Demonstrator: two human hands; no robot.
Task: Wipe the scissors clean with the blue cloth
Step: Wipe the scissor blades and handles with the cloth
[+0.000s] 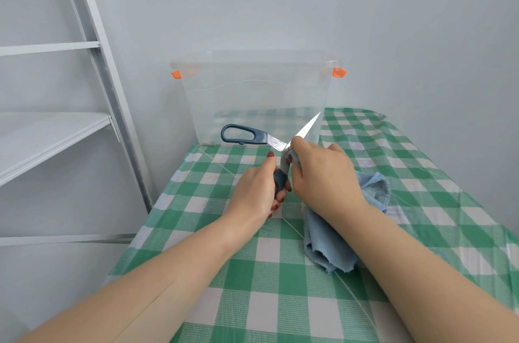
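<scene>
The left hand grips one handle of the open scissors; the right hand's fingers pinch the cloth on a blade.

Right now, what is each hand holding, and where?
Left hand grips the open scissors by one handle; right hand pinches the blue cloth around a blade near the pivot.

Scissors before the bin; cloth right of them.

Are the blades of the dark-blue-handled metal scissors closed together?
No, the dark-blue-handled metal scissors are spread wide: one blade points up and right while the free handle loop sticks out left.
</scene>
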